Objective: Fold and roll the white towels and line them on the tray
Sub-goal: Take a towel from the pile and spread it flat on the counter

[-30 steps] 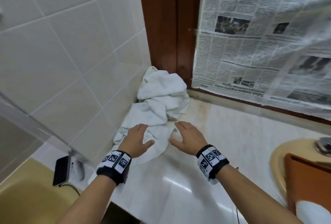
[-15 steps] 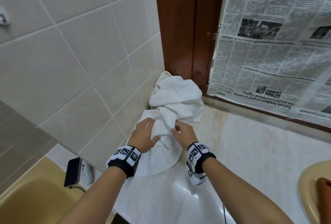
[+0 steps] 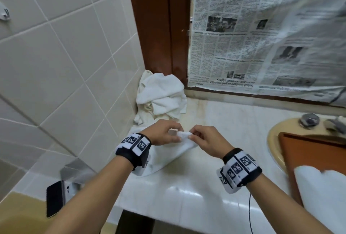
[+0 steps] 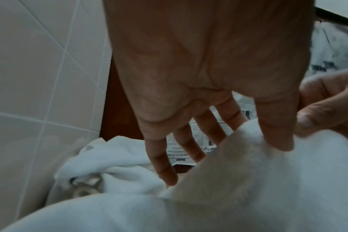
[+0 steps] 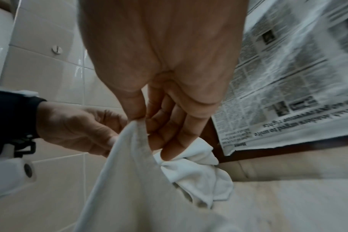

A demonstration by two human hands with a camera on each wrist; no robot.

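A white towel is lifted off the counter by its top edge, and its lower part hangs down to the countertop. My left hand pinches that edge on the left; my right hand pinches it just to the right, the two hands almost touching. In the left wrist view my thumb presses the towel. In the right wrist view thumb and fingers pinch the towel at its hem. A heap of crumpled white towels lies in the corner behind. The orange tray on the right carries a white rolled towel.
The marble counter runs from the tiled wall to a beige sink with a tap. Newspaper covers the window behind. A black phone lies on the ledge at lower left.
Both hands reached into the pile, took one towel by its edge and drew it up and toward me, away from the heap. The view has swung right, bringing the tray back in.
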